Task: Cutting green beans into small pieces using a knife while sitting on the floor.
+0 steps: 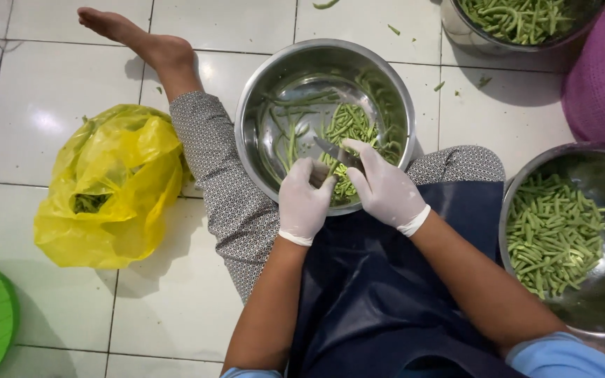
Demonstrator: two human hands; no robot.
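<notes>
Here, cutting green beans over a steel bowl.
Gloved left hand pinching beans; gloved right hand gripping a knife.

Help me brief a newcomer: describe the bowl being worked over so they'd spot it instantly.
Start from the seated person's dark blue apron. Directly ahead, beyond the two white-gloved hands, sits the steel bowl. Unlike the two other bean-filled bowls to the right, it is mostly bare metal, holding only a small heap of cut beans.
</notes>
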